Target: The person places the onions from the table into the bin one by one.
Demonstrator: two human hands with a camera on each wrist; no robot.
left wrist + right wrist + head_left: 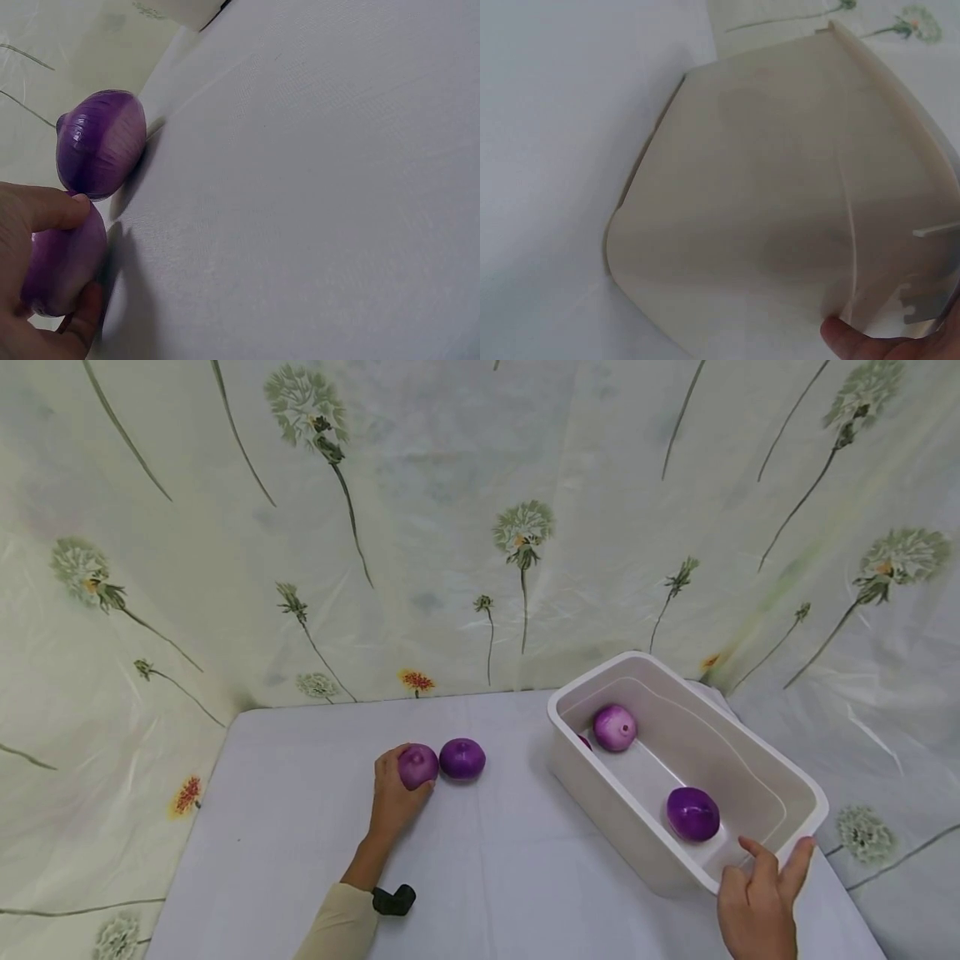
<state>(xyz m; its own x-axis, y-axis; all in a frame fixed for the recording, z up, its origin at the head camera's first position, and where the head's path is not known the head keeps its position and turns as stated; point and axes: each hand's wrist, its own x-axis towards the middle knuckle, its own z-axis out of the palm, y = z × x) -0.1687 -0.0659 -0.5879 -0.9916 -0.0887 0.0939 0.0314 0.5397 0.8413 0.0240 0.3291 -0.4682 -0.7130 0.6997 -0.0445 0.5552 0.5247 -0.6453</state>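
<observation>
Because the glossy, round purple onion (pixel 417 765) on the white-clothed table (pixel 300 785) looks firm and perhaps slippery, the left hand (pixel 393 803) pinching it should keep to its widest girth, while the right hand (pixel 760 903) grips the beige plastic bin (pixel 615 822) by its rim.

Cream left sleeve (pixel 341 922), black wrist device (pixel 395 901)
</observation>
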